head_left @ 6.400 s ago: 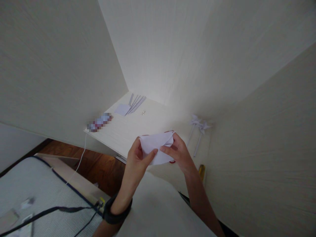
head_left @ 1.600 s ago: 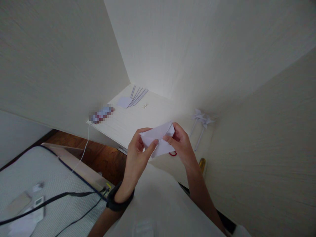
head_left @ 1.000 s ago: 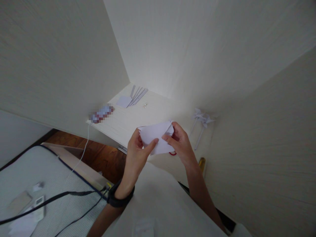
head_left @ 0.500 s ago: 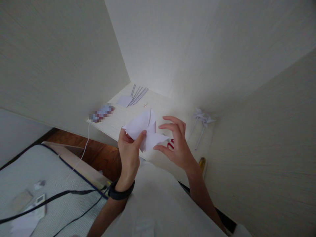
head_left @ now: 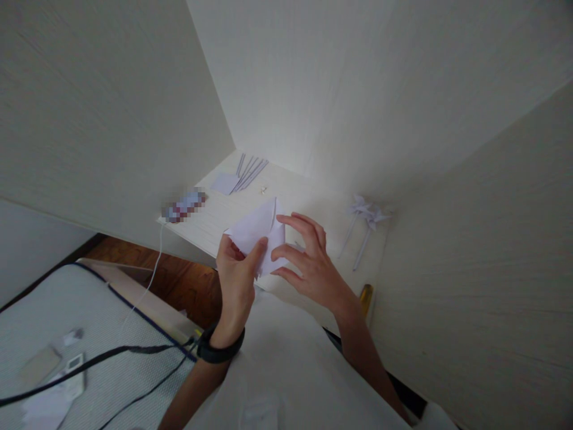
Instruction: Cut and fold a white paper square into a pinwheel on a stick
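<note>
My left hand pinches a folded white paper between thumb and fingers and holds it up above the near edge of a pale desk. My right hand is at the paper's right side, fingers spread and curved, with the fingertips touching the fold. The paper is tilted, with one pointed corner up. A dark band sits on my left wrist.
Two white paper pinwheels lie at the desk's right. Thin sticks, a small paper square and a tiny pin are at the back left. A blurred object lies at the left edge. A yellow handle pokes out by my right forearm.
The paper was held level in both hands; my left hand has since turned it up and leftward. My right hand let go, opened, and now touches the fold again.
</note>
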{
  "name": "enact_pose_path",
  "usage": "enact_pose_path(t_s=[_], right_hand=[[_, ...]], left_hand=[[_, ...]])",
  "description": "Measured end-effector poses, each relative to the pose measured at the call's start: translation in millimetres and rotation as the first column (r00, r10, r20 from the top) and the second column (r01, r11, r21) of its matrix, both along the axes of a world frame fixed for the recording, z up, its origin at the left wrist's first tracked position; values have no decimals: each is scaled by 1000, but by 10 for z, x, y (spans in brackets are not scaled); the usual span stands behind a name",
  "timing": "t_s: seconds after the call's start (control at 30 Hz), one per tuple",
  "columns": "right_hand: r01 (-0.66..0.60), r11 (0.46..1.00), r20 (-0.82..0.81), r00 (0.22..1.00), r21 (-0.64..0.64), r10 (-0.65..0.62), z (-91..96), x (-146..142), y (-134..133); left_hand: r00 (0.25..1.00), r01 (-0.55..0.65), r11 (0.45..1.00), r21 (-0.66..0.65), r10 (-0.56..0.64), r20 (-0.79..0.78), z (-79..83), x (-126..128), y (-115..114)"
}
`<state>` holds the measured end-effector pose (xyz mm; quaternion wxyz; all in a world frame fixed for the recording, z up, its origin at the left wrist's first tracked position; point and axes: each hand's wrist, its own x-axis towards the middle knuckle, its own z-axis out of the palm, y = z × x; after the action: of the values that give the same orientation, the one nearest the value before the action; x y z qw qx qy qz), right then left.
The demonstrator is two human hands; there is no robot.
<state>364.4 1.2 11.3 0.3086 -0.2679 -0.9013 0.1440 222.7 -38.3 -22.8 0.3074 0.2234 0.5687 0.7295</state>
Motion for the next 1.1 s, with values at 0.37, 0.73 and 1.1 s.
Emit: enact_pose_path(t_s=[0.37, 0.73, 1.1], right_hand=[[47, 998, -173, 983, -51, -55, 53, 3, -1], [33, 996, -298, 953, -80, -56, 122, -25, -39], [147, 968, -284, 937, -202, -202, 131, -39, -49]], left_hand=[[1000, -11, 1000, -10, 11, -14, 75, 38, -27], [911, -70, 997, 26, 75, -406, 148, 89, -86], [925, -51, 998, -24, 38, -378, 213, 114, -128]])
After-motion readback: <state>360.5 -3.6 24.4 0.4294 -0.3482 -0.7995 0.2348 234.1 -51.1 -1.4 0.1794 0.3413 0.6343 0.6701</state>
